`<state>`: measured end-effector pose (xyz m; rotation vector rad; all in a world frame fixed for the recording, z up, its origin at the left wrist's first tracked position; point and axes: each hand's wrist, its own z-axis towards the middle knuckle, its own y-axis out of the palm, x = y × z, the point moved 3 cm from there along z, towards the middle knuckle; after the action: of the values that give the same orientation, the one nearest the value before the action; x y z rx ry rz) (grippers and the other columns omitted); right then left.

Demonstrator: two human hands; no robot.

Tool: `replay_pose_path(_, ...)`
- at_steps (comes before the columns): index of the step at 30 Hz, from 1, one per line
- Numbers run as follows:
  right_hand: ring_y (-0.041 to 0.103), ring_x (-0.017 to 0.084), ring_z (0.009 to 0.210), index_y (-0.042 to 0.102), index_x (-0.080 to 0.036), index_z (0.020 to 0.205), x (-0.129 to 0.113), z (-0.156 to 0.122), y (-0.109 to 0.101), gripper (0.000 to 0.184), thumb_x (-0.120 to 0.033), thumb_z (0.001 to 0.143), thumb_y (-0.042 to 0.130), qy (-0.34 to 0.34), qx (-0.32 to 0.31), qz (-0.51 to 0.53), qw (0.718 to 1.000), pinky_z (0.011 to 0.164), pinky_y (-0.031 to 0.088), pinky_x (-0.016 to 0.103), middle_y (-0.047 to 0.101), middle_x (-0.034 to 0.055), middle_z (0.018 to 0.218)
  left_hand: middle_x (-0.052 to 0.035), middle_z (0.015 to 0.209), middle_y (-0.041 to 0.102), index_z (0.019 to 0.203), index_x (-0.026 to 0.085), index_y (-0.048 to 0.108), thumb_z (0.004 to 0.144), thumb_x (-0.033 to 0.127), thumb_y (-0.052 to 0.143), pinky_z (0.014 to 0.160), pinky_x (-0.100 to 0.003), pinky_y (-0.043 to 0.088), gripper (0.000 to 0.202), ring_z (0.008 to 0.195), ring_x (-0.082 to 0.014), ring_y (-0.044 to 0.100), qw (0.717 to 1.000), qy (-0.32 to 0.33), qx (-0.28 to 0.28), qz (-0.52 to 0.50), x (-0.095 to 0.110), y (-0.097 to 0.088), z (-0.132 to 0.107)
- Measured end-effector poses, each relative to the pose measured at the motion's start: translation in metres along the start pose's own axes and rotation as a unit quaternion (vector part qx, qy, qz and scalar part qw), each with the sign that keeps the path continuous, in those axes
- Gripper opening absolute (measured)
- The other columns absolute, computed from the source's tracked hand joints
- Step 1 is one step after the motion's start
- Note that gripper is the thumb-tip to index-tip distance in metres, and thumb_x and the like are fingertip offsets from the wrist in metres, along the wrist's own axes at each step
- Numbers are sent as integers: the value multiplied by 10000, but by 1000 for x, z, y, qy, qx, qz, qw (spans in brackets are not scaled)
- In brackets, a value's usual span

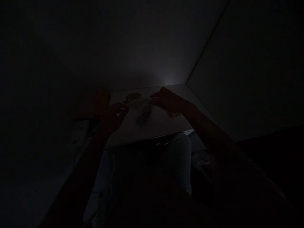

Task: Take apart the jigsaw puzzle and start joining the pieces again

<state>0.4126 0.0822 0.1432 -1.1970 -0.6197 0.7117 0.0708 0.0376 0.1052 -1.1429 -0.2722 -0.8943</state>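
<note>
The scene is very dim. A white board or sheet (152, 126) lies across my lap, with a crumpled, pale translucent bundle (143, 110) in its middle. My left hand (112, 117) is at the bundle's left, its fingertips near a small white bit (122, 108). My right hand (167, 100) reaches in from the right, with its fingers against the bundle's upper edge. A patch of green-yellow material (133, 97) lies at the far edge, and a small multicoloured patch (175, 114) sits just below my right hand.
My knee in pale trousers (179, 158) shows below the board's near edge. A pale packet (79, 133) stands in the dark at left. Two plain walls (244, 63) meet in a corner just behind the board. Crumpled material (201, 158) lies low at right.
</note>
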Motion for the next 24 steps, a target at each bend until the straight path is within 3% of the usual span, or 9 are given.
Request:
replay_pose_path(7,612,420,1463,856,-371,1588,-14,-9,-15,452,-279,1214,619,29,34,16,999,1195,557,642,630,98,1877,-87,1158,887,1152,256,805,1056,383,743,915,-386,687,170,962,-248,847,999,-16,13,24,7,14,-4)
replay_pose_path(10,633,413,1467,847,-388,1601,-16,-8,-17,457,-275,1211,635,29,39,20,999,1214,555,645,604,90,1899,-92,1159,879,1163,246,792,1066,378,726,854,-352,672,176,947,-233,838,999,-23,26,19,11,19,-2)
replay_pose_path(15,706,363,1436,850,-385,1587,-13,-5,-12,465,-277,1251,547,8,29,57,998,1220,524,589,750,116,1740,-100,1169,865,1177,235,771,1092,375,693,780,-324,634,182,938,-224,834,999,-24,32,0,9,24,-1)
replay_pose_path(19,784,312,1222,849,-347,1573,-10,-7,-2,400,-369,1230,644,32,-23,113,993,1108,548,486,852,130,1462,-102,1156,855,1163,234,758,1101,374,694,830,-349,644,166,952,-231,834,1000,-18,24,7,8,24,-1)
replay_pose_path(21,801,275,1144,850,-324,1554,-11,-8,1,399,-389,1178,733,40,-50,146,987,1059,568,438,823,123,1463,-101,1160,852,1147,236,754,1103,369,695,850,-354,648,152,953,-230,831,1000,-12,19,15,8,24,-2)
replay_pose_path(24,824,254,1132,879,-277,1433,-14,-6,2,350,-298,1099,776,42,-72,201,976,1023,608,397,803,124,1501,-93,1151,849,1142,237,757,1103,364,683,863,-355,642,152,931,-222,822,1000,4,24,13,10,23,-3)
